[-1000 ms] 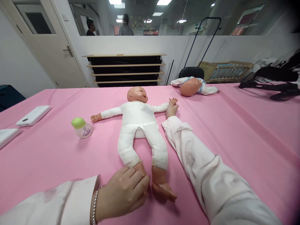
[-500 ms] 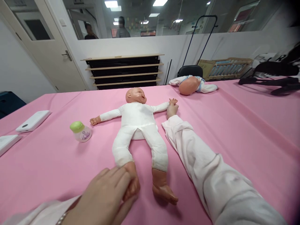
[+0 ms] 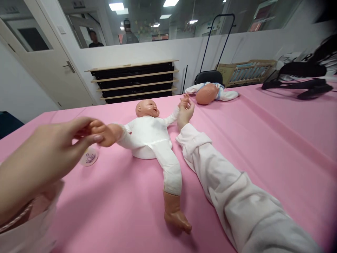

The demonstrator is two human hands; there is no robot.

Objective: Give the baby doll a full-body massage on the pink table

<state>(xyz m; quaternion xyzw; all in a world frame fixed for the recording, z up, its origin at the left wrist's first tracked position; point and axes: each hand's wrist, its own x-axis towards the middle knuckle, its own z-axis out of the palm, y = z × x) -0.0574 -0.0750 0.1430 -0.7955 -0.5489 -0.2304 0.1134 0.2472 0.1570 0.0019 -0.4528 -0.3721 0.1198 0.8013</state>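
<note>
A baby doll (image 3: 151,131) with a white cloth body lies on its back on the pink tablecloth (image 3: 118,214). My left hand (image 3: 60,144) is closed around the doll's foot (image 3: 106,135) on the left side of the picture, holding that leg raised and swung outward. At the other side, my right hand (image 3: 185,114) grips the doll's hand (image 3: 185,100), with the arm lifted off the cloth. The doll's other leg (image 3: 172,175) rests on the table. Behind my left hand, a small bottle (image 3: 89,157) is partly covered, its top hidden.
A second doll (image 3: 207,93) in white clothes lies at the table's far edge, by a black chair (image 3: 209,76). Black straps or stands (image 3: 297,84) sit at the far right. Beyond are a shelf-like stack (image 3: 134,79), a wooden crib (image 3: 247,72) and two people behind glass.
My left hand has carried the doll's foot up and to the left, bending the leg outward. My right hand has raised the doll's hand slightly. The view has shifted a little.
</note>
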